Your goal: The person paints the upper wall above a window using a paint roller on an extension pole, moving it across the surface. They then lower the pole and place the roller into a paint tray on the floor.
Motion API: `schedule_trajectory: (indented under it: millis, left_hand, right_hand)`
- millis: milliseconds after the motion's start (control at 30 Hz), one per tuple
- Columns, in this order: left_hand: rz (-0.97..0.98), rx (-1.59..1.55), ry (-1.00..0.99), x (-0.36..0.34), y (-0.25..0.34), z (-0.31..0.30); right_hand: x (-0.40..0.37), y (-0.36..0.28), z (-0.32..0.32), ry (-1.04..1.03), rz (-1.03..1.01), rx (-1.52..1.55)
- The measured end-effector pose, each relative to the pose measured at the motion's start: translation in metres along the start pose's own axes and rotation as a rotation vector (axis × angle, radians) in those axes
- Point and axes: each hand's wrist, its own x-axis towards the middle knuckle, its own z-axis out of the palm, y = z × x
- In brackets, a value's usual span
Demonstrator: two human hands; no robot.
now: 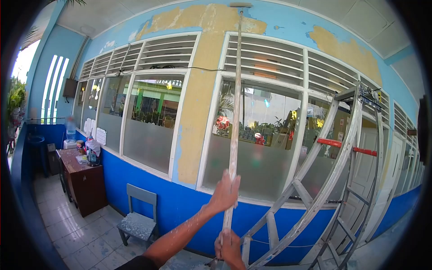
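A long, paint-spattered roller pole [236,112] rises from the bottom of the view to the top of the wall. At its far end a paint roller [241,5] lies near the ceiling edge, over the tan and light blue wall. Higher on the pole, my left hand [223,192] is closed around it, the forearm flecked with white specks. Below it, close to the bottom edge, my right hand [229,247] grips the same pole. Tan patches [204,90] show between the windows, with flaking light blue paint around them.
An aluminium stepladder [310,202] with red braces stands close on the right. Left of me are a paint-flecked chair [137,225] and a brown desk [85,189] holding bottles and other items. Louvred windows [256,157] line the wall; a cable [180,67] runs across them.
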Motion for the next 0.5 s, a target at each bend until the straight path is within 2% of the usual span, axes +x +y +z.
schedule_trajectory:
  millis: [100, 200, 267, 333, 433, 500]
  left_hand:
    - [0.043, -0.048, 0.014, 0.049, 0.018, -0.009]
    - [0.13, -0.02, 0.019, 0.034, 0.016, 0.003]
    - [0.06, -0.059, -0.036, -0.002, 0.013, 0.016]
    - [-0.082, -0.093, -0.134, -0.042, 0.001, 0.034]
    - [-0.079, 0.099, -0.174, -0.091, -0.029, 0.06]
    - [-0.003, 0.086, -0.138, -0.08, -0.032, 0.065]
  right_hand:
    - [0.031, -0.043, 0.013, 0.089, -0.033, 0.025]
    - [0.003, -0.046, 0.013, 0.146, -0.049, 0.024]
    - [0.008, 0.097, -0.023, 0.311, -0.369, -0.307]
    - [-0.03, 0.154, -0.041, 0.32, -0.114, -0.059]
    - [-0.049, 0.139, -0.035, 0.371, -0.051, -0.046]
    - [-0.059, 0.126, -0.031, 0.407, -0.006, -0.039]
